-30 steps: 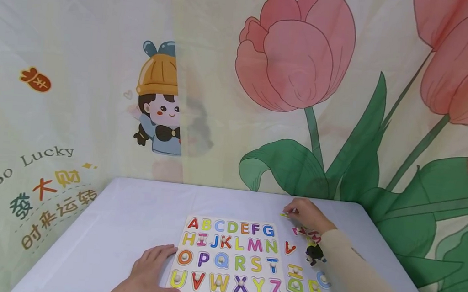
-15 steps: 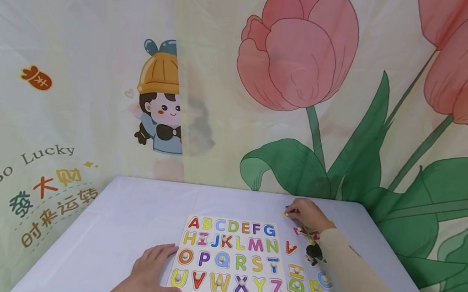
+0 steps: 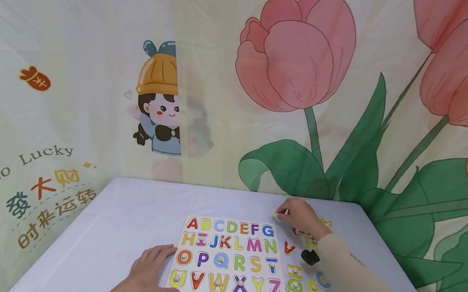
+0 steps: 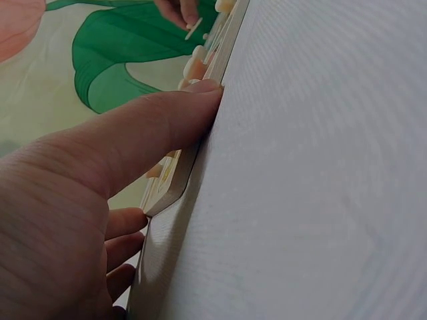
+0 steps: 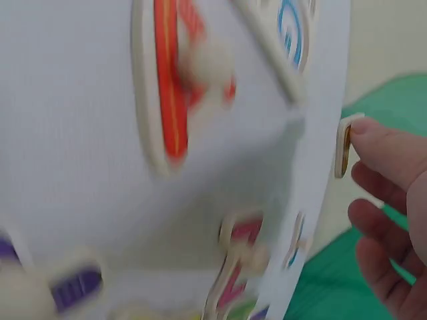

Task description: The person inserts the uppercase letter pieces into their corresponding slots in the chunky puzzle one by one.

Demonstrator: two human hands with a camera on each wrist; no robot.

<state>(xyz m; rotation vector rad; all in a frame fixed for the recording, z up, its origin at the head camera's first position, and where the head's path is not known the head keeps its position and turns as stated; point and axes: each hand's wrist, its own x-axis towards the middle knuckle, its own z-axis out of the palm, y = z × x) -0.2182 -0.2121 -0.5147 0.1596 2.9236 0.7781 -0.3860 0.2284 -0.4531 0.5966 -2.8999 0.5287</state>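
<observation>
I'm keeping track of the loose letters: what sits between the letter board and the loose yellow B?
The green D lies between the letter board and the yellow B, as the head view shows.

Letter board point(image 3: 230, 272) on table point(image 3: 129, 220), loose letters point(image 3: 289, 248) to its right (D point(image 3: 295, 287) beside B point(image 3: 314, 289)), backdrop point(image 3: 219, 117) behind.

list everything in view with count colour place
letter board: one, white, coloured letters, table front
held piece: one, yellow, near board's far right corner
loose pieces: several, mixed colours, right of board
table: one, white, foreground
backdrop: one, pale, behind table
tulips: several, pink, right
leaves: several, green, right
cartoon child: one, blue and orange, centre-left
lettering: three lines, mixed colours, left
pouch: one, red, above lettering
sleeve: one, cream, lower right
left grip: one, bare, board's left edge
right grip: one, bare, on held piece
</observation>
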